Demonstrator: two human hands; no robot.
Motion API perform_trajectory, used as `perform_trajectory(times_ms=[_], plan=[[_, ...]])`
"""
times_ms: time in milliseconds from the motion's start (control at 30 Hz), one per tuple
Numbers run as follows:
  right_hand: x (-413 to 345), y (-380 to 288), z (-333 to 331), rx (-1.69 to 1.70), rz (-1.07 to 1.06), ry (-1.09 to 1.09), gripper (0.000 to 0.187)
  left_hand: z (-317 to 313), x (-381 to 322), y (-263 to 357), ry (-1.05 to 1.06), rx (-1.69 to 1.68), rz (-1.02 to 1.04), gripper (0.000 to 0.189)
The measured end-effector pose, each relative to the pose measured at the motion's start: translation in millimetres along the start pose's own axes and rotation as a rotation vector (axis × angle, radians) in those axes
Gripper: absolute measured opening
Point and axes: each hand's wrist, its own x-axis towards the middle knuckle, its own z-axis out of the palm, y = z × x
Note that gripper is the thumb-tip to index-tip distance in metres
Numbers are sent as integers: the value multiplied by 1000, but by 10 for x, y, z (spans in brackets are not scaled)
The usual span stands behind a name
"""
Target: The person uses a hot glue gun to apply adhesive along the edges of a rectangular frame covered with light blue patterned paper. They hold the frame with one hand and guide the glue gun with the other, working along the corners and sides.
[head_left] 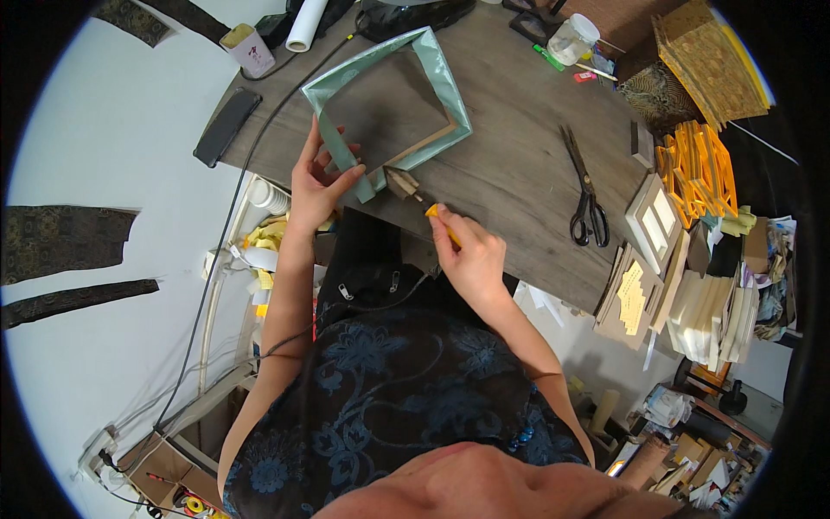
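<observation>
A square frame [439, 71] covered in pale green shiny fabric is held up over the dark wood-grain table [512, 149]. My left hand [319, 178] grips its near left corner, thumb in front and fingers behind. A loose-looking green flap hangs down at that corner. In my right hand [472, 252] is a small trowel-shaped metal tool [403, 183] with a yellow handle. Its blade lies close beside the frame's near corner; whether it touches the fabric is unclear. Part of the frame's lower side shows bare brown board.
Black scissors [587, 194] lie on the right of the table. A dark flat case [228, 128] is at its left edge, with a black cable [259, 136] running past. A lidded jar [573, 39] stands at the back; stacked boards [626, 295] lie at the right edge.
</observation>
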Motion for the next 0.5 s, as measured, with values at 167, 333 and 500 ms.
perform_trajectory(times_ms=[167,333,500], plan=[[-38,-99,12,2,-22,-33,16,11,-6,-19,7,12,22,104],[-109,-28,-66,-29,-17,-58,18,89,-59,6,-5,86,95,108],[-94,52,-186,-11,-24,-157,20,201,-195,-6,3,294,244,110]])
